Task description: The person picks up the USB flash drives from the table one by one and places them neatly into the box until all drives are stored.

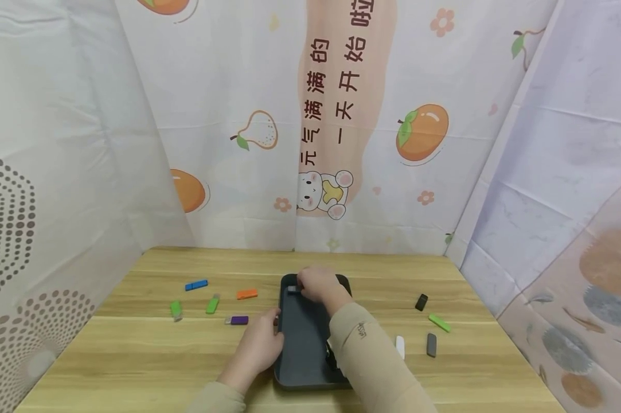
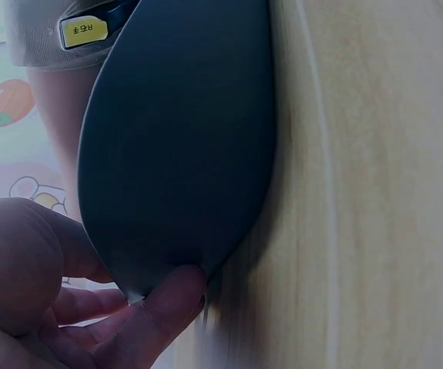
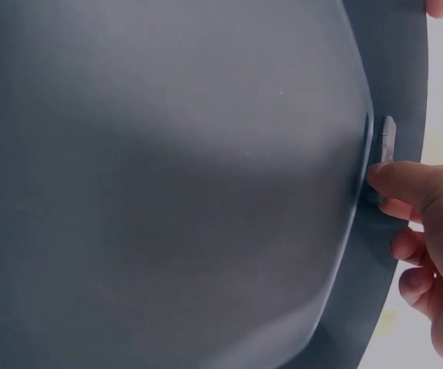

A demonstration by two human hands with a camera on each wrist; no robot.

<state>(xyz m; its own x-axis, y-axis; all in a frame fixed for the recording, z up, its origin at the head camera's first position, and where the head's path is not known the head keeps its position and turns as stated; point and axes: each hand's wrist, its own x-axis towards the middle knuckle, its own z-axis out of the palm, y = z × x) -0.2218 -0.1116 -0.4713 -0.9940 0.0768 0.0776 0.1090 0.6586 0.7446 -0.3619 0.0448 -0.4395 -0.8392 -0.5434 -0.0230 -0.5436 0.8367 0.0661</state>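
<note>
A dark grey tray (image 1: 305,344) stands at the middle of the table. At its far end, my right hand (image 1: 320,283) pinches a small USB stick (image 1: 293,289) between thumb and forefinger. The right wrist view shows this stick (image 3: 388,138) with its silvery end showing, close to the tray's end wall; the fingers cover the rest of it. My left hand (image 1: 258,343) grips the tray's left rim, and in the left wrist view its thumb and fingers (image 2: 171,307) close on the tray's edge.
Left of the tray lie blue (image 1: 196,285), orange (image 1: 247,294), purple (image 1: 237,320) and two green USB sticks (image 1: 213,304). Black (image 1: 421,302), green (image 1: 439,323), grey (image 1: 431,345) and white sticks (image 1: 400,347) lie to the right. A printed curtain (image 1: 212,86) hangs behind the table.
</note>
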